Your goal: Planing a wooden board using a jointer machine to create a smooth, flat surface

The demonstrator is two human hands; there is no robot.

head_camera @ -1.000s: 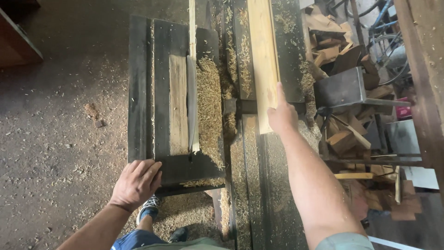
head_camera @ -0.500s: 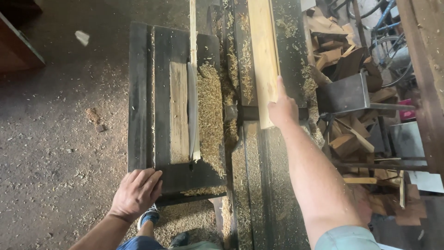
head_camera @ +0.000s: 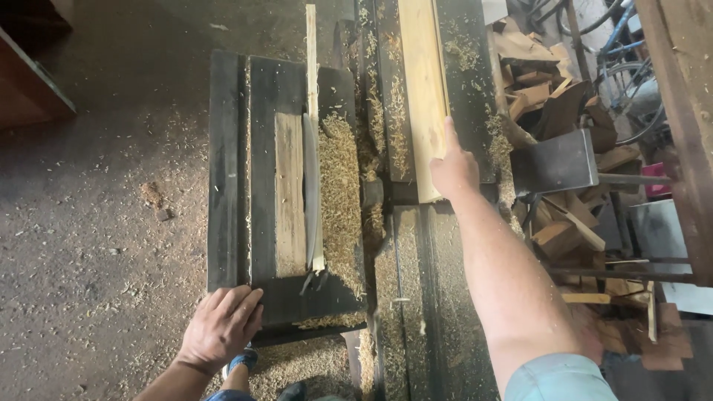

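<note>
A dark saw table (head_camera: 223,171) is strewn with sawdust (head_camera: 340,193); a pale plank (head_camera: 423,89) and a thin wooden strip (head_camera: 312,67) are laid along it.

Pale plank (head_camera: 423,89) cut off above

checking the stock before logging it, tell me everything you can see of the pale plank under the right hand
The pale plank is a long, narrow board of light, fresh-looking wood with straight edges. It lies flat and lengthwise on the dark machine bed, running out of frame at the top, its near end cut square. The right hand presses on that near end, index finger stretched along its right edge. Sawdust and shavings lie scattered beside it.
</note>
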